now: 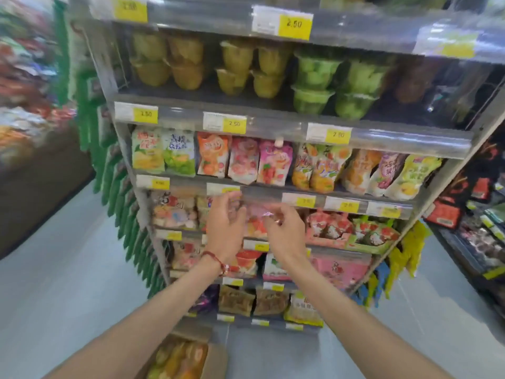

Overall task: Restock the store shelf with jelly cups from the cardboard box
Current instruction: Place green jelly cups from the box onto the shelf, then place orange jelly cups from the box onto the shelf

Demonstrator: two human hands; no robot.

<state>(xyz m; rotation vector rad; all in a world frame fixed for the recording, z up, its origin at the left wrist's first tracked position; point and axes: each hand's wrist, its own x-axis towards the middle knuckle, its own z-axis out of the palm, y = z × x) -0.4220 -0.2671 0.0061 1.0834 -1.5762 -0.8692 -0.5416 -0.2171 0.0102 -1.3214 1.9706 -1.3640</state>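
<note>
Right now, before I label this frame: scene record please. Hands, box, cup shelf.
left hand: raised at a lower shelf tier, red cord bracelet on the wrist; grip blurred
right hand: beside it, fingertips at a pink translucent packet; grip blurred
box: open brown cardboard box on the floor, below the arms
box contents: yellow and orange jelly cups
cup shelf: yellow clear plastic cups on the left, green clear plastic cups to their right, stacked two high

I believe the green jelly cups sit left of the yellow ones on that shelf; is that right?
Not quite: in the head view the green jelly cups stand right of the yellow jelly cups, on the same shelf.
</note>
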